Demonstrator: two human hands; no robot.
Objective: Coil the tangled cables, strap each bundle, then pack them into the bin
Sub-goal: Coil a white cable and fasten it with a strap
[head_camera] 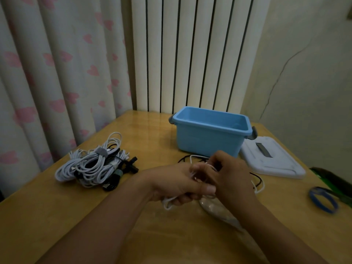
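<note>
My left hand [177,182] grips a coil of white cable [167,203] above the table's middle, with loops hanging out below the fist. Right against it, my right hand [231,175] pinches a strand of the same white cable near the left fingers. Loose white and black cable [258,184] trails on the table behind and to the right of the hands. A pile of strapped white and black cable bundles [93,164] lies at the left. The open blue bin [211,134] stands behind the hands; I see nothing inside it.
The bin's white lid [274,159] lies flat to the right of the bin. A blue band [322,200] and a dark green object [331,180] lie near the right edge. A clear plastic bag [215,208] lies under my right wrist. Curtains hang behind the wooden table [57,216].
</note>
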